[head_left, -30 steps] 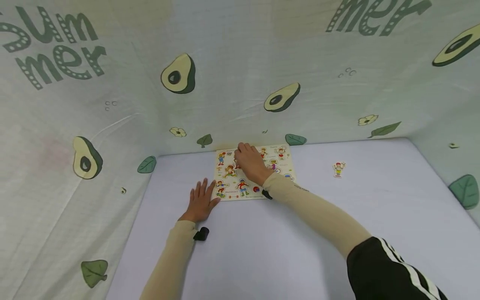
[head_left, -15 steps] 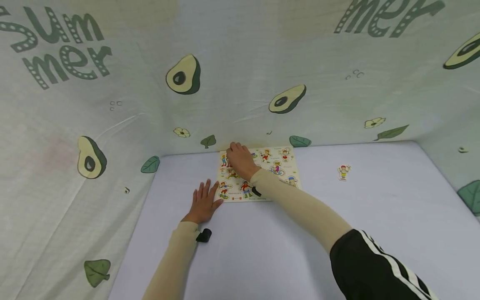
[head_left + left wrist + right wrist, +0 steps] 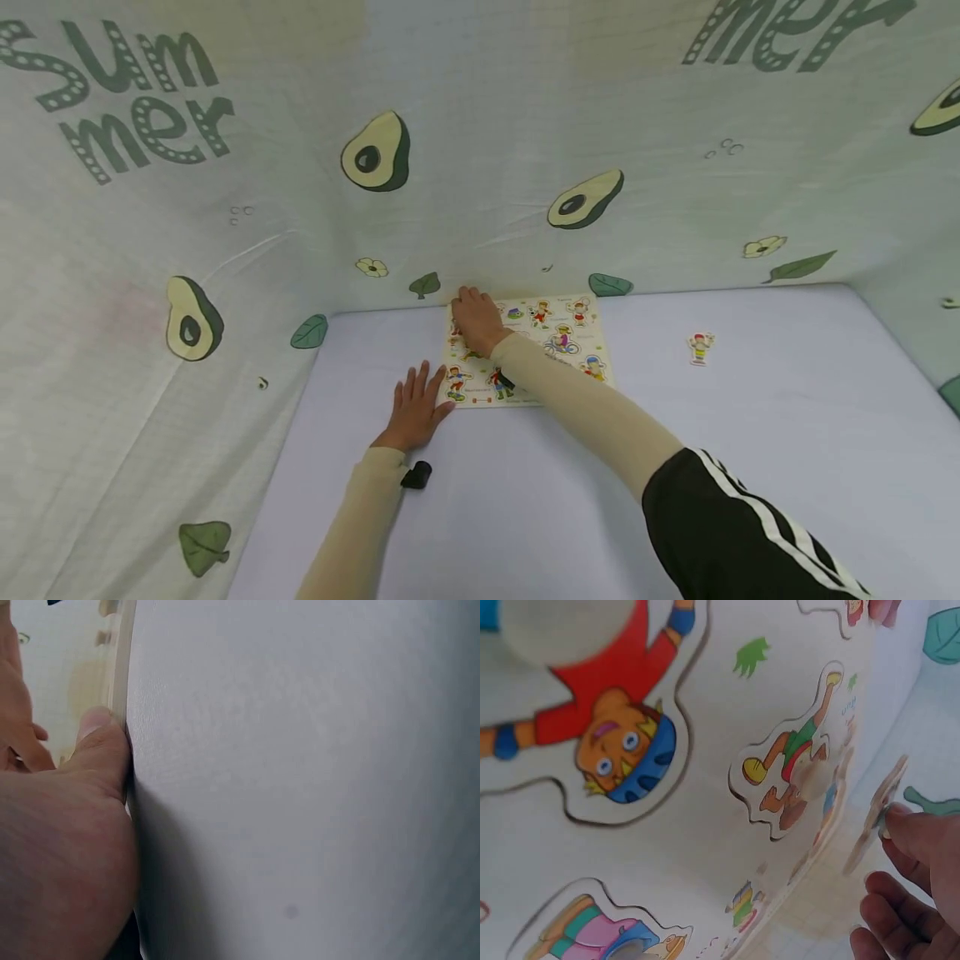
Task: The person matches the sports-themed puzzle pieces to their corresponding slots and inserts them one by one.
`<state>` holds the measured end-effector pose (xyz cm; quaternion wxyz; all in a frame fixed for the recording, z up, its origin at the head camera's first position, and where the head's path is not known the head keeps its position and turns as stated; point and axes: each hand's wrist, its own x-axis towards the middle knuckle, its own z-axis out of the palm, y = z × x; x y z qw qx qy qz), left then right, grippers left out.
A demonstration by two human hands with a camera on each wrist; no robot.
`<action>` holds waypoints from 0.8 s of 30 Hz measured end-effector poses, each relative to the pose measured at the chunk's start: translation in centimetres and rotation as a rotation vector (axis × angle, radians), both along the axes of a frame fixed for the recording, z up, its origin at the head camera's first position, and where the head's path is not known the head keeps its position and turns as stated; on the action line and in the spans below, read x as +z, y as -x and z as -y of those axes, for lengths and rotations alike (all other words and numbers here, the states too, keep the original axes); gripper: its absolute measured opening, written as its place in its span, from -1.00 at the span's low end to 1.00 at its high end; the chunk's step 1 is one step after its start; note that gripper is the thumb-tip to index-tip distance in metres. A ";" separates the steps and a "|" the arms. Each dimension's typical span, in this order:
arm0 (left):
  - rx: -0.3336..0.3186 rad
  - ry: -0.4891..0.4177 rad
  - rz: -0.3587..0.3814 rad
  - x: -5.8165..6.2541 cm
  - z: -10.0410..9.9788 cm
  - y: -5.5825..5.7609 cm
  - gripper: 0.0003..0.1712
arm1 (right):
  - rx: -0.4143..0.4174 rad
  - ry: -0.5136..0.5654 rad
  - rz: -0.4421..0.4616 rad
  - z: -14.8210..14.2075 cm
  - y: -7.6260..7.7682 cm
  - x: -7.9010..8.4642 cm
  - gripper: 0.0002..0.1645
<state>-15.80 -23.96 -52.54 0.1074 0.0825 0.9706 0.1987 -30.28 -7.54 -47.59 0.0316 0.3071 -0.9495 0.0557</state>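
Note:
A wooden puzzle board (image 3: pixel 588 342) with cartoon sports figures lies against the back wall. My right hand (image 3: pixel 480 321) is over its back left corner, covering part of it. In the right wrist view the thumb and fingers pinch a thin wooden puzzle piece (image 3: pixel 876 814), seen edge-on, so its picture is hidden. Beside it, a runner piece (image 3: pixel 799 754) sits in its cutout. My left hand (image 3: pixel 415 410) rests with spread fingers at the board's left edge; in the left wrist view its thumb (image 3: pixel 101 750) lies along the board's side.
One loose puzzle piece (image 3: pixel 700 348), a figure in a red cap, lies apart on the white table (image 3: pixel 525 508), right of the board. Behind the table hangs a cloth (image 3: pixel 480 150) printed with avocados and leaves. A black wrist camera (image 3: pixel 416 475) sits on the left sleeve.
My right hand has moved left across the board, from its back middle to its back left corner. The left hand stays at the board's edge. The head view has shifted slightly.

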 end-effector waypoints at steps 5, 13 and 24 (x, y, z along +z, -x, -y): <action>-0.012 0.003 -0.009 -0.6 0.2 0.1 -0.19 | -0.028 -0.058 0.019 0.3 0.5 0.1 -0.61; -0.011 0.019 -0.023 -1.4 0.5 0.3 -0.17 | -0.042 -0.103 0.052 1.1 1.1 -0.2 -0.56; 0.001 0.011 -0.020 -1.1 0.4 0.1 -0.18 | -0.038 -0.098 0.021 1.8 1.5 -1.2 -0.66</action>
